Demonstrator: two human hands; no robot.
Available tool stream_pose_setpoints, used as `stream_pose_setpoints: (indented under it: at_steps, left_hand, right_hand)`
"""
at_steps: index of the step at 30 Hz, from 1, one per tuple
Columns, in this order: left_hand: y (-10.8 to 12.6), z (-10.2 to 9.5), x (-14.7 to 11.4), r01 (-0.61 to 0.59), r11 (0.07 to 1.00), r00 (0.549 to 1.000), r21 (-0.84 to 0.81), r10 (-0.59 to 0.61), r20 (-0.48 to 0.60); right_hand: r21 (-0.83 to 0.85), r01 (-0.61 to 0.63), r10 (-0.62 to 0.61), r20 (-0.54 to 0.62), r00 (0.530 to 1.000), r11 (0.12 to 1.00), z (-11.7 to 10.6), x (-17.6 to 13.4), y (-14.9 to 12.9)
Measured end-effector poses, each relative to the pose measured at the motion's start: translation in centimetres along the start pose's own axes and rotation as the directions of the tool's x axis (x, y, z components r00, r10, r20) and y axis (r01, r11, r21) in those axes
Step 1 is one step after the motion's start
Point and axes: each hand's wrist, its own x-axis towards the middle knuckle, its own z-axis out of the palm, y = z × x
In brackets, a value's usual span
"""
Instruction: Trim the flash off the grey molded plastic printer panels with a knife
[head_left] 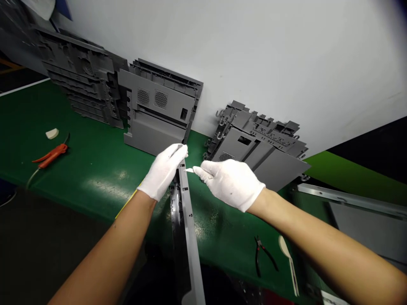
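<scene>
My left hand (165, 169), in a white glove, is closed on the upper end of a long grey plastic panel (188, 207). The panel stands edge-on, its narrow slotted rim facing up and its lower end running toward my body. My right hand (233, 182), also gloved, is closed on a small pointed blade (189, 170). The tip meets or nearly meets the rim, just below my left fingers; contact cannot be made out. Any handle is hidden inside the right glove.
Grey moulded panels lean on the white wall: a ribbed stack (85, 80), a vented stack (155, 110) and a hooked stack (257, 144). On the green table (104, 169) lie orange-handled cutters (52, 156), black pliers (262, 254), a spoon (288, 258) and a white piece (52, 134).
</scene>
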Motion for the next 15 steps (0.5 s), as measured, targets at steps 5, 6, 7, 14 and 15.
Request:
stream_pose_setpoints:
  at_steps: [5, 6, 7, 14, 15]
  left_hand:
    - [-0.2, 0.3, 0.0, 0.008, 0.999, 1.000, -0.039, -0.008, -0.006]
    - [-0.1, 0.4, 0.0, 0.018, 0.999, 1.000, -0.042, -0.019, -0.010]
    - [-0.1, 0.5, 0.0, 0.030, 0.999, 0.999, -0.043, -0.031, -0.014]
    - [-0.2, 0.6, 0.2, 0.032, 0.998, 0.999, -0.060, -0.033, -0.015]
    - [-0.3, 0.6, 0.2, 0.027, 0.998, 0.999, -0.062, -0.028, -0.014]
  right_hand:
    - [-0.183, 0.012, -0.015, -0.016, 1.000, 0.983, -0.7, -0.6, -1.0]
    - [-0.197, 0.012, -0.012, 0.000, 1.000, 0.980, -0.8, -0.7, -1.1]
    - [-0.207, 0.011, -0.007, 0.017, 1.000, 0.978, -0.8, -0.8, -1.2]
    - [-0.243, 0.024, -0.018, 0.026, 0.999, 0.970, -0.7, -1.1, -1.2]
    - [-0.246, 0.027, -0.023, 0.022, 1.000, 0.969, -0.6, -1.2, -1.2]
